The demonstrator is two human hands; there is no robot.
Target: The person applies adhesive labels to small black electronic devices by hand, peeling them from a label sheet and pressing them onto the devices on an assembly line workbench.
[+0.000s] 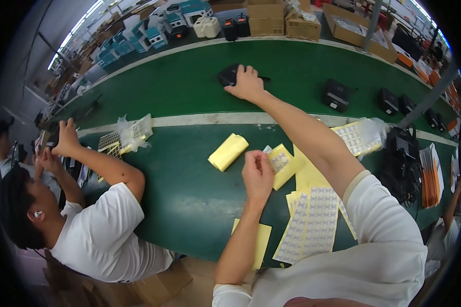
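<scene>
Black device on the green conveyor, its near end clasped by the right hand.
Grasping seems the step; the next move likely calls for steady hold. Over the worktop, the left hand pinches a yellow sticker sheet.

Workshop under bright tube lights, upper left and upper right
Green belt stretching across the upper half, pale-edged; dark green bench below, mid-frame; grey post slanting at right; open cartons along the top edge; brown cardboard at lower left.
</scene>
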